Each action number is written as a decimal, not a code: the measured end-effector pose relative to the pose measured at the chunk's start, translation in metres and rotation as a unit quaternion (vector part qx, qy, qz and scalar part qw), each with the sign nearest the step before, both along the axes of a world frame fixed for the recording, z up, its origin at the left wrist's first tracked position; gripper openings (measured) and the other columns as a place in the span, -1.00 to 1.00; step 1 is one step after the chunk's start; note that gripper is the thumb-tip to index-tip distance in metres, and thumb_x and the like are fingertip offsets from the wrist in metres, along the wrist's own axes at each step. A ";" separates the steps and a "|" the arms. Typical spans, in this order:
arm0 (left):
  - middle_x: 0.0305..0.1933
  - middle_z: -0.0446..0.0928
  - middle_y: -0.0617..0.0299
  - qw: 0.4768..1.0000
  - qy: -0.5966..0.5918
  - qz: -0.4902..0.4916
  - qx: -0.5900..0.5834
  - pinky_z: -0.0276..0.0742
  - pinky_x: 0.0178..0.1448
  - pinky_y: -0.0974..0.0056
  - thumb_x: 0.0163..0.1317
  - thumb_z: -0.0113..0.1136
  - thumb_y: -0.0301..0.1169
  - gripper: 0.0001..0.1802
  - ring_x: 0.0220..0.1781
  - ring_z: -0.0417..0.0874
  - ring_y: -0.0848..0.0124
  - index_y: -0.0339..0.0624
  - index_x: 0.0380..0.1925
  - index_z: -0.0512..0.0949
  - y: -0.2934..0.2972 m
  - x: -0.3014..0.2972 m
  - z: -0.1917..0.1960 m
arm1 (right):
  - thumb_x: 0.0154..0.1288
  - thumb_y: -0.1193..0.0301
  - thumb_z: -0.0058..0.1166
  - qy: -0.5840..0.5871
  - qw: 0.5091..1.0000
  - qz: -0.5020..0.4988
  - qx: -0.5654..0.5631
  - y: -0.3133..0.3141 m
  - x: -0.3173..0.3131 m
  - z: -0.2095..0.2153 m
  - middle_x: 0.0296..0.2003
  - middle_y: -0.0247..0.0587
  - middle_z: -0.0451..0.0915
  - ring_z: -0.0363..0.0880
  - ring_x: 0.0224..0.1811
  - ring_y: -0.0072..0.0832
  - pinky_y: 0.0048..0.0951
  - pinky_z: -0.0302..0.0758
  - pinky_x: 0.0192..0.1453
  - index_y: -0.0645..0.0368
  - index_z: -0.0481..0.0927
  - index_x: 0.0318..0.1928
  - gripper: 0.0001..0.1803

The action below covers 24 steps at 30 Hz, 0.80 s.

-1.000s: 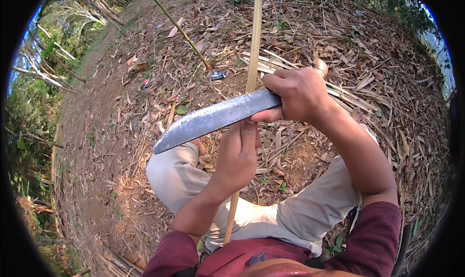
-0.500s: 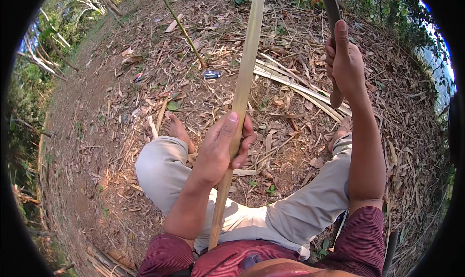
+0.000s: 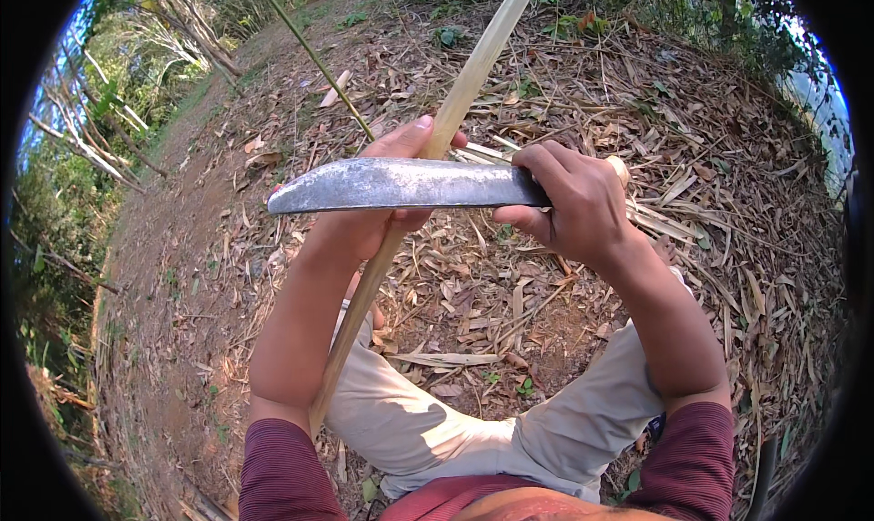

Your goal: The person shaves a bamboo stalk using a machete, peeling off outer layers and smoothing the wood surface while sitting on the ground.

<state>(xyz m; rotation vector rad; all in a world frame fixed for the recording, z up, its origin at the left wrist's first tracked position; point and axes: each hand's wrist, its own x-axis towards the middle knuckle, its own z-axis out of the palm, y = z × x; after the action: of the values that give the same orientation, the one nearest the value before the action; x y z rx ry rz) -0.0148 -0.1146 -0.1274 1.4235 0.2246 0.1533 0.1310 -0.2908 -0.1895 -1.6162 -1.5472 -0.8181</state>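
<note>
The left hand [image 3: 401, 141] reached forward, closed around a pale strip [image 3: 478, 70] that slanted up between the legs and away from the body. The right hand [image 3: 583, 198], elbow bent, gripped the knife [image 3: 401, 184] by its handle, thumb extended leftward, the broad blade lying crosswise over the strip. That blade covered part of the left hand — whether it touched the strip could not be told. The strip's far end ran out of view. Dry leaves [image 3: 546, 316] littered the sloping ground, with trees at left.
</note>
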 end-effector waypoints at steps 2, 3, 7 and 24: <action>-0.51 0.46 0.34 1.000 0.011 -0.001 -0.015 0.22 -0.69 0.51 0.54 -0.11 -0.15 -0.62 -0.73 0.34 0.64 -0.26 -0.06 0.50 -0.014 -0.007 -0.013 | 0.19 -0.22 0.16 0.010 1.000 -0.012 -0.008 0.001 0.004 -0.005 -0.54 -0.23 0.50 0.58 -0.53 -0.30 -0.33 0.51 -0.49 0.19 0.54 -0.31 -0.37; -0.48 0.49 0.31 1.000 0.018 0.003 -0.025 0.26 -0.66 0.48 0.53 -0.09 -0.14 -0.62 -0.71 0.37 0.61 -0.25 -0.12 0.53 -0.022 -0.014 -0.022 | 0.19 -0.21 0.16 0.023 1.000 -0.015 -0.014 0.003 0.006 -0.009 -0.54 -0.23 0.50 0.58 -0.52 -0.30 -0.33 0.51 -0.49 0.19 0.54 -0.32 -0.37; -0.45 0.50 0.25 0.998 0.023 0.059 -0.021 0.44 -0.53 0.43 0.55 -0.10 -0.20 -0.64 -0.59 0.51 0.51 -0.28 -0.16 0.54 -0.051 -0.028 -0.028 | 0.18 -0.21 0.18 0.002 1.000 0.007 -0.021 0.005 0.007 -0.010 -0.53 -0.21 0.49 0.59 -0.50 -0.28 -0.30 0.52 -0.46 0.19 0.54 -0.33 -0.38; -0.53 0.27 0.38 0.973 -0.038 0.221 0.046 -0.07 -0.68 0.43 0.56 -0.17 -0.24 -0.69 -0.73 0.15 0.63 -0.15 -0.38 0.35 -0.100 -0.041 -0.080 | 0.06 -0.41 0.10 0.045 0.996 -0.022 -0.068 0.008 -0.036 -0.014 -0.62 -0.24 0.47 0.57 -0.58 -0.25 -0.27 0.52 -0.41 0.19 0.51 -0.50 -0.21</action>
<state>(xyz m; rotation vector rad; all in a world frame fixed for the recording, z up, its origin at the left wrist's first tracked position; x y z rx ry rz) -0.0561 -0.2148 -0.2075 1.4384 0.4753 0.5899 0.0954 -0.2833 -0.2032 -1.7666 -1.5366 -0.6671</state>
